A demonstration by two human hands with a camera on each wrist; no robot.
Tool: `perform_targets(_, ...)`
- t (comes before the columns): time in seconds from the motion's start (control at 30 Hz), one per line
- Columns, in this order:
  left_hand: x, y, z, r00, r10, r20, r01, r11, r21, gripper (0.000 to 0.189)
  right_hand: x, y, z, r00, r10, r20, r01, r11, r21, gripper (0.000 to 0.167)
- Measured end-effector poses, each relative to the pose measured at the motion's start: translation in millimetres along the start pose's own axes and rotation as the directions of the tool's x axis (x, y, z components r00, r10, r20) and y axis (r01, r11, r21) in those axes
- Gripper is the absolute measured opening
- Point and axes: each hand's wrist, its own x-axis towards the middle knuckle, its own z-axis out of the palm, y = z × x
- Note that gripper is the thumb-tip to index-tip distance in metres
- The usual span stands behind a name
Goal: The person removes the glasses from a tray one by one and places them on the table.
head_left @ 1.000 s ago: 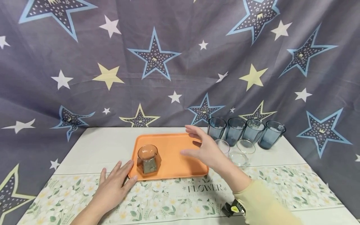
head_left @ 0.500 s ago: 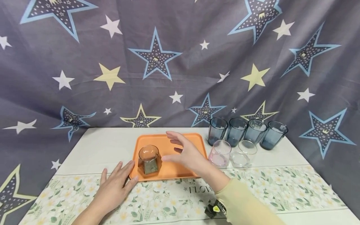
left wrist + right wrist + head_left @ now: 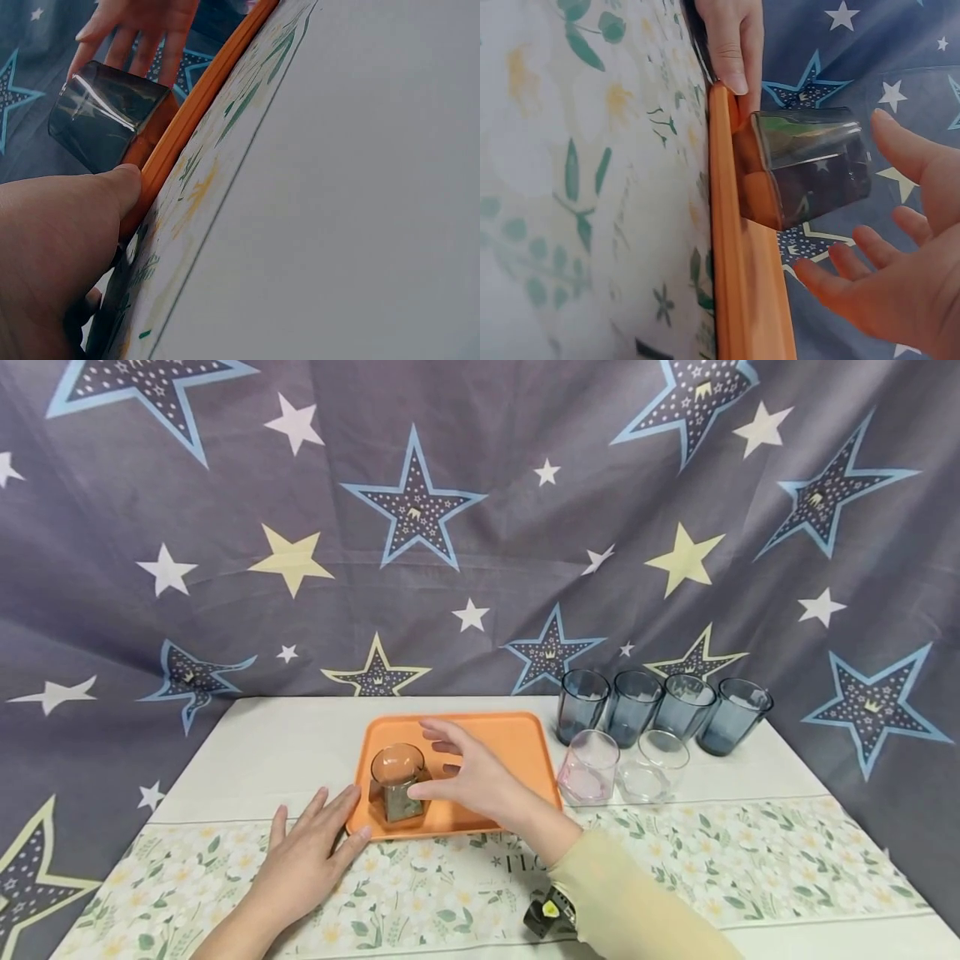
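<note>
A smoky grey drinking glass (image 3: 397, 770) with a squared base stands upright on the left part of an orange tray (image 3: 517, 747). My right hand (image 3: 476, 783) is at the right of this glass, thumb and fingers spread with a gap between them and nothing held. In the right wrist view the right fingers (image 3: 821, 281) curve around the air beside the glass (image 3: 810, 169). My left hand (image 3: 303, 852) lies flat at the tray's left front corner, fingertips at its edge. The left thumb (image 3: 124, 187) touches the rim in the left wrist view.
Several blue-grey glasses (image 3: 636, 710) stand in a row at the back right. In front of them are a pinkish clear glass (image 3: 588, 772) and a clear glass (image 3: 652, 772). A floral tablecloth (image 3: 675, 860) covers the table, and a star-patterned curtain (image 3: 487, 543) hangs behind.
My right hand has moved left across the tray, from its right side to beside the smoky glass. The left hand has stayed at the tray's corner; the glass has not moved.
</note>
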Motion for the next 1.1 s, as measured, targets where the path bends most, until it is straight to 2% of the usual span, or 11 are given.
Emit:
perform_targets(0.27, 0.7, -0.2, -0.4, 1.000, -0.002, 0.008, 0.002, 1.000, -0.003, 0.073, 9.1, 5.0, 12.3, 0.999, 0.031, 0.021, -0.031, 0.999, -0.040, 0.094)
perform_targets(0.43, 0.0, -0.3, 0.7, 1.000, -0.003, 0.011, 0.003, 1.000, -0.002, 0.074, 11.9, 9.9, 16.4, 0.999, 0.042, 0.030, -0.041, 0.999, -0.019, 0.093)
perform_targets(0.73, 0.7, -0.1, 0.5, 1.000, 0.006, 0.010, -0.006, 1.000, -0.009, 0.074, 15.5, 14.2, 21.8, 0.999, 0.025, 0.037, -0.024, 0.999, -0.024, 0.092)
perform_targets(1.1, -0.7, -0.5, -1.5, 1.000, 0.006, 0.007, -0.006, 1.000, -0.009, 0.073, 16.5, 17.0, 24.1, 0.999, 0.018, 0.048, -0.017, 1.000, -0.018, 0.083)
